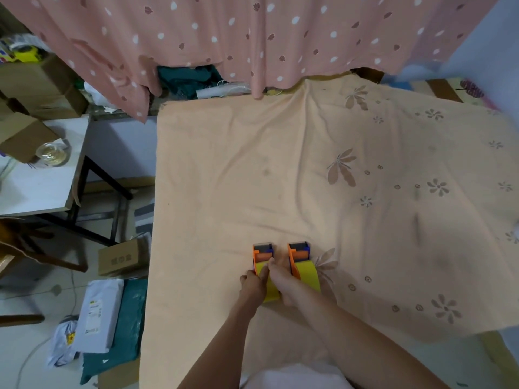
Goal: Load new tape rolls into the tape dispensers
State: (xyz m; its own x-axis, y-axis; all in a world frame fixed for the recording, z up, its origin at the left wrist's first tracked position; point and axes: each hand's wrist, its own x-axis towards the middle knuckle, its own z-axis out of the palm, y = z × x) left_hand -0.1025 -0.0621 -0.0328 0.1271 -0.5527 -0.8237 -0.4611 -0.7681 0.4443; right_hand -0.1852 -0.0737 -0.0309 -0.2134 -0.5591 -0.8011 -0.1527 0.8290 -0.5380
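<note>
Two orange-and-blue tape dispensers stand side by side on the peach cloth, each carrying a yellow tape roll. My left hand [254, 282] grips the left dispenser [262, 255] from its left side, thumb on the yellow roll [271, 290]. Lying over the gap between the two, my right hand [283, 284] rests its fingers on the left dispenser's roll. The right dispenser [299, 255] with its yellow roll [309, 273] stands untouched just right of my right hand. My hands hide the rear parts of both rolls.
The peach flowered cloth [309, 178] covers the work surface. A pink dotted curtain [252, 37] hangs at the back. To the left are a white side table [42, 186] with a glass bowl [53, 154], cardboard boxes [122, 256] and mail parcels [98, 315] on the floor.
</note>
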